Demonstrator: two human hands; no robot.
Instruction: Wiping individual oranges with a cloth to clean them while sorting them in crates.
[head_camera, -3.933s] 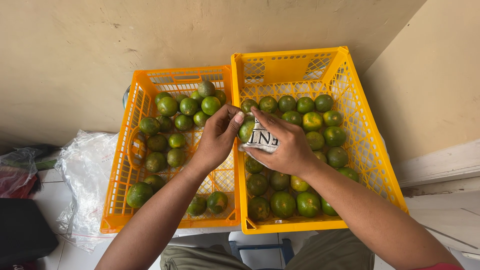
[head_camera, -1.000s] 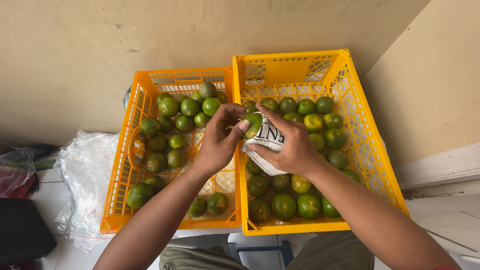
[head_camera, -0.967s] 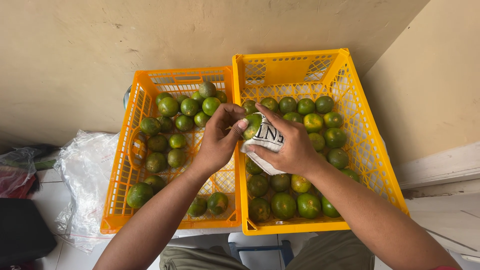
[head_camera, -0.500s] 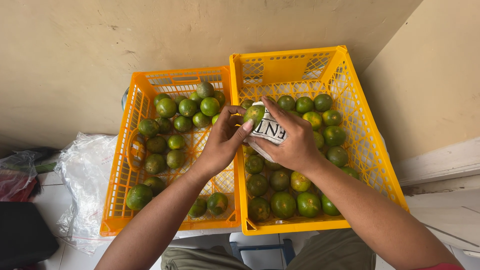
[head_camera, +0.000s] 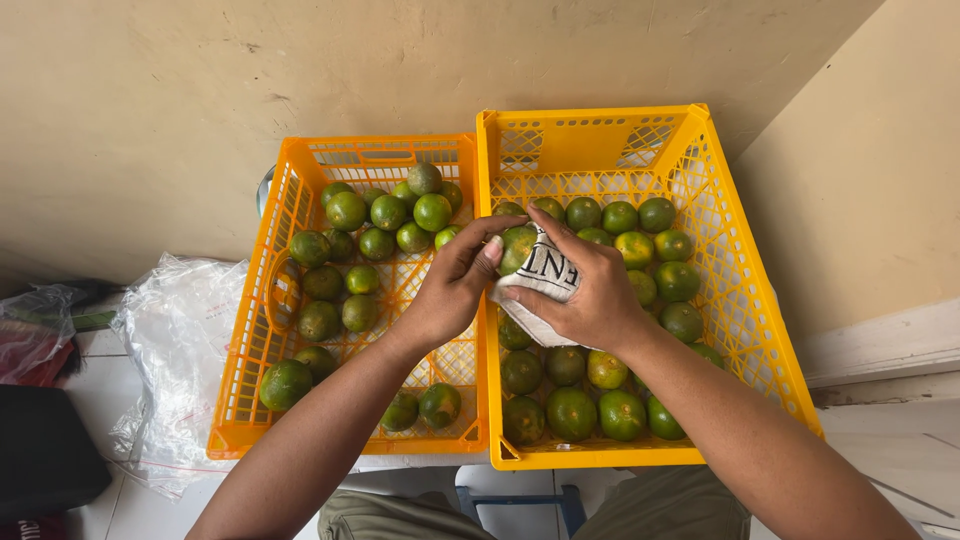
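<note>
Fingers (head_camera: 478, 252) of the left hand (head_camera: 452, 295) pinch a green citrus fruit (head_camera: 518, 248) above the yellow crate (head_camera: 745, 300), while the right hand (head_camera: 590, 290), immediately right of the fruit, clasps a white cloth (head_camera: 545, 285) against it.

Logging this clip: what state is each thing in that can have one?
Left hand: fingers on the green fruit.
Right hand: holding white cloth against that fruit.
Left crate: partly filled with green fruit.
Right crate: fuller.
Plastic bag: crumpled, on the floor.
</note>
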